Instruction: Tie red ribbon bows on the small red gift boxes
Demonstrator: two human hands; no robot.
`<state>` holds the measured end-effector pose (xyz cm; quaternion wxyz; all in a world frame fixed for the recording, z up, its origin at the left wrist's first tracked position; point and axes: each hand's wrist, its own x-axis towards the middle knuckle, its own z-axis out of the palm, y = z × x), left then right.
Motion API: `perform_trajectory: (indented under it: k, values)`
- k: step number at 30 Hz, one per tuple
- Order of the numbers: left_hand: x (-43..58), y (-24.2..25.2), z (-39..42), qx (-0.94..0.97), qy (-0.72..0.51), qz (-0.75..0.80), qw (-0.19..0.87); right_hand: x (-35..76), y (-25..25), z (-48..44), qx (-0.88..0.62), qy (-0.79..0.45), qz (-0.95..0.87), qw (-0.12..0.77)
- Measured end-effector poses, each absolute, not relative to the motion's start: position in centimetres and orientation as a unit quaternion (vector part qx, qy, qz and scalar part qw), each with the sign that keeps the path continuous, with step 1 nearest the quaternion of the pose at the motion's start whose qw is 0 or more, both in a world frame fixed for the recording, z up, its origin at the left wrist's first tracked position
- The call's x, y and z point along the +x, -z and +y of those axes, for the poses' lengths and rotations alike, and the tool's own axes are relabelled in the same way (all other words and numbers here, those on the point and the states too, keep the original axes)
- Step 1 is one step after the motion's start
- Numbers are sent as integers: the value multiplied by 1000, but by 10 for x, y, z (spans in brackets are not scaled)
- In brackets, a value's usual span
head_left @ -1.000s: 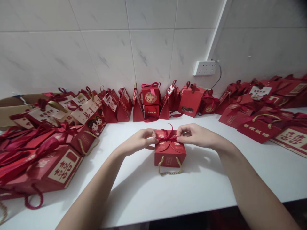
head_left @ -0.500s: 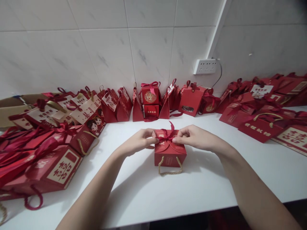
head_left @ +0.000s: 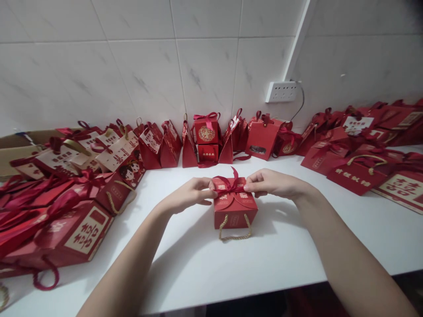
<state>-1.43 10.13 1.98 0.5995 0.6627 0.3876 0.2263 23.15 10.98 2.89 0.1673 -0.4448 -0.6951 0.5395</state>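
Note:
A small red gift box (head_left: 235,216) with gold print stands upright on the white table (head_left: 198,268). Its gold rope handle (head_left: 235,238) hangs down the near side. Across the top lies a dark red ribbon (head_left: 233,186), tied in a bow with one end sticking up. My left hand (head_left: 194,192) pinches the ribbon at the left edge of the box. On the right, my right hand (head_left: 271,184) has thumb and fingers closed on the other side of the ribbon.
Several red gift boxes (head_left: 59,229) crowd the left side, with a cardboard box (head_left: 16,159) behind them. More red boxes (head_left: 261,137) line the tiled wall, and another group (head_left: 352,176) sits at the right. A white power strip (head_left: 281,91) is fixed to the wall.
My right hand has moved slightly right and up, away from the knot, with the ribbon drawn outward. My left hand stays at the left side of the bow.

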Motion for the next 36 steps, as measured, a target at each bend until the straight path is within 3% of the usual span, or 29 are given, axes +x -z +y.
perform_trajectory:
  k: [26,32,36]
  values:
    - [-25,-7,112,657,-229,285,659,239,-13,122,-347,-725,-570,172]
    - [-22,-5,112,668,-240,350,612,248,-5,132,-423,-646,-595,225]
    - [-8,-4,107,699,-394,401,442,246,-3,134,-447,-620,-600,236]
